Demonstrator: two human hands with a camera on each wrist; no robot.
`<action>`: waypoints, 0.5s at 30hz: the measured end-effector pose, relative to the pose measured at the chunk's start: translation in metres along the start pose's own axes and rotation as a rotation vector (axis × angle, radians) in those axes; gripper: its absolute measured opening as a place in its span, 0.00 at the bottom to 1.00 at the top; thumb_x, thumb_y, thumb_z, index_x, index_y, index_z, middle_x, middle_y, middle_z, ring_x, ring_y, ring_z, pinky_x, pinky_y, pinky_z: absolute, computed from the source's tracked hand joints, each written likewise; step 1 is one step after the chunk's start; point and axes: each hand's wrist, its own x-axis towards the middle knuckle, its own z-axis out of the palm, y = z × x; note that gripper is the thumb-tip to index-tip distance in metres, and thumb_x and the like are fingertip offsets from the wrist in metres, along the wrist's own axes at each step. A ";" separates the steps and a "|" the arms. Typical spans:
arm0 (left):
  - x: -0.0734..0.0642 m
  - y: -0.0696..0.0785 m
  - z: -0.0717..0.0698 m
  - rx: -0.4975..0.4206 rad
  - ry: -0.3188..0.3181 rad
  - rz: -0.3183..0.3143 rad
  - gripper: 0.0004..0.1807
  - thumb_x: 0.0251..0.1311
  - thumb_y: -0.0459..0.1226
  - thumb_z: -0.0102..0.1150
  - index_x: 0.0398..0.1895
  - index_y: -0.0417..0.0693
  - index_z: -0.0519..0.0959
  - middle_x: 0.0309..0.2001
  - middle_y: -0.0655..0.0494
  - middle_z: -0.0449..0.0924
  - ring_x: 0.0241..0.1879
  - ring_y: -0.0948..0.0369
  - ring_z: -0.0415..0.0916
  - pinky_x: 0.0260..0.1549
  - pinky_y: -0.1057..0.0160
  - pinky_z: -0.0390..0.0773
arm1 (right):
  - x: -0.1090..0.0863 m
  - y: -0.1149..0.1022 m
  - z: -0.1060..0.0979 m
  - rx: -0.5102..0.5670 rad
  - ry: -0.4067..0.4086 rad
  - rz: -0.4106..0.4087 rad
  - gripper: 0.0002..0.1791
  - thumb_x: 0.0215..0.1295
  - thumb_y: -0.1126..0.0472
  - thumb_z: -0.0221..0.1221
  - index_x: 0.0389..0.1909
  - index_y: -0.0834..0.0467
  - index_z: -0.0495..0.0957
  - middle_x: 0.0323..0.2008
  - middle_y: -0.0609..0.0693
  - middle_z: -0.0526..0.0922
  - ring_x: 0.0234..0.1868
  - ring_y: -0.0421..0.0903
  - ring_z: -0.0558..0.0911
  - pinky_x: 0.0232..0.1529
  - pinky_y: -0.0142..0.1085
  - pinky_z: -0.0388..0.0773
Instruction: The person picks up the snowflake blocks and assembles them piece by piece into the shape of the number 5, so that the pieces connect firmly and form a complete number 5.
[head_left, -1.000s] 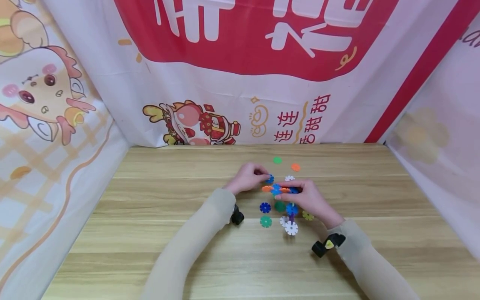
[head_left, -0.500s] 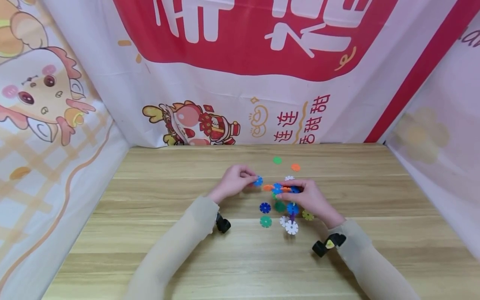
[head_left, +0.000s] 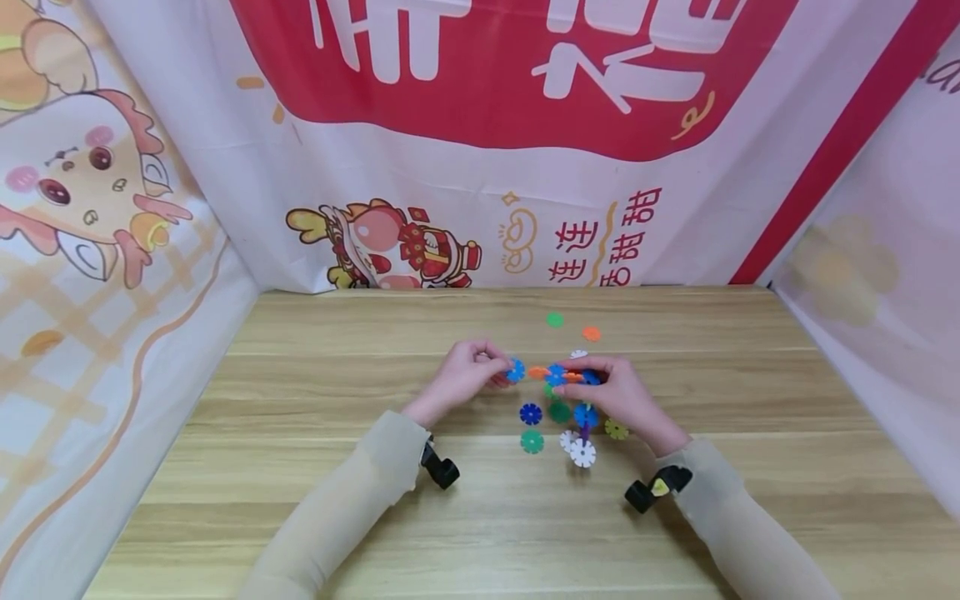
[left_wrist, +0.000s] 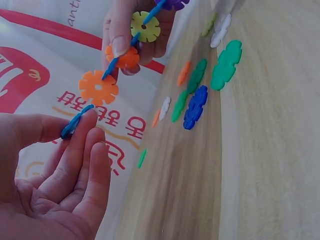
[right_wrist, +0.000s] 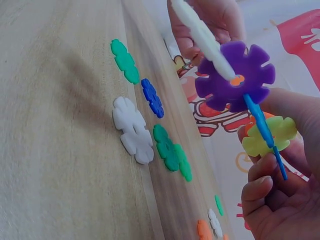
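Between thumb and fingertips, my left hand (head_left: 463, 375) pinches a blue snowflake disc (left_wrist: 75, 124), seen nearly edge-on in the left wrist view. My right hand (head_left: 621, 398) grips a chain of slotted snowflake discs by an orange one near its middle. At the chain's left end an orange disc (left_wrist: 89, 86) points toward the blue disc, a small gap between them in the head view. Further along come a yellow-green disc (left_wrist: 137, 22), a purple disc (right_wrist: 212, 85) and a white disc (right_wrist: 197, 35), linked by blue discs. My right fingers hide part of the chain.
Loose discs lie flat on the wooden table (head_left: 375, 533) below the hands: dark blue (head_left: 530, 408), green (head_left: 532, 448), yellow-green (head_left: 617, 430). Farther back are a light green disc (head_left: 555, 320) and an orange disc (head_left: 592, 334). A printed cloth (head_left: 420, 167) hangs behind the table.
My left hand has drawn left from beside the chain, bringing the blue disc with it, then shifted slightly nearer. The right hand and its chain have stayed almost still.
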 end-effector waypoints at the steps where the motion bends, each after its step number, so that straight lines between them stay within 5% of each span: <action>1: -0.001 0.000 0.000 -0.007 0.001 0.001 0.08 0.75 0.35 0.63 0.46 0.38 0.84 0.41 0.44 0.92 0.34 0.64 0.87 0.45 0.58 0.91 | 0.000 0.000 0.000 0.000 0.000 -0.001 0.25 0.66 0.48 0.76 0.61 0.51 0.88 0.62 0.56 0.87 0.56 0.51 0.84 0.55 0.34 0.82; 8: -0.002 0.000 0.002 -0.033 -0.018 0.011 0.08 0.75 0.35 0.63 0.47 0.37 0.83 0.40 0.44 0.93 0.34 0.65 0.88 0.43 0.62 0.91 | -0.001 -0.001 0.001 -0.009 -0.002 -0.015 0.24 0.66 0.48 0.76 0.60 0.51 0.88 0.60 0.55 0.88 0.55 0.50 0.84 0.56 0.36 0.82; 15: -0.003 0.001 0.004 -0.066 -0.030 -0.005 0.08 0.76 0.35 0.61 0.48 0.36 0.82 0.43 0.41 0.92 0.35 0.65 0.88 0.48 0.55 0.91 | -0.001 -0.002 0.002 -0.008 -0.001 -0.017 0.25 0.65 0.47 0.76 0.60 0.51 0.88 0.60 0.56 0.88 0.54 0.51 0.83 0.55 0.36 0.81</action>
